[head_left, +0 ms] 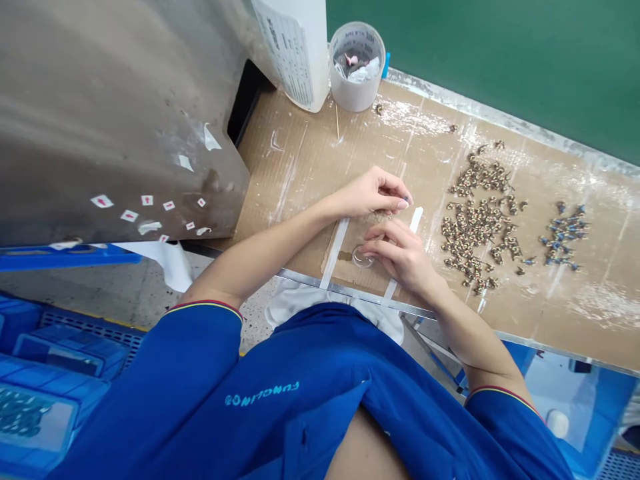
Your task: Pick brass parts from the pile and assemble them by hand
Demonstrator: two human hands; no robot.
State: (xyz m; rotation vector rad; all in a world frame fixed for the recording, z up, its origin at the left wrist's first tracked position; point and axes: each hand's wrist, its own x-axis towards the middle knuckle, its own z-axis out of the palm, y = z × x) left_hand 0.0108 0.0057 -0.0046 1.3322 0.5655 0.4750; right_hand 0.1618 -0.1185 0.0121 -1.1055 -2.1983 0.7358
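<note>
My left hand [373, 193] and my right hand [400, 257] meet over a brown cardboard sheet [295, 167] covering the bench. A small brownish bit [384, 215] shows between them, mostly hidden by my fingers. My right fingers curl just beside a small clear round dish [363, 257]. Two white tape strips [334, 253] run under my hands. To the right lies a loose heap of small brass-and-dark parts [475, 230], with a smaller group of blue-and-metal parts [563, 233] beyond it.
A dented grey metal cabinet [120, 133] with small red-arrow stickers looms at left. A white plastic container [295, 50] and a clear cup of scraps [357, 67] stand at the back, against a green wall [500, 47]. Blue crates [55, 353] sit on the floor below.
</note>
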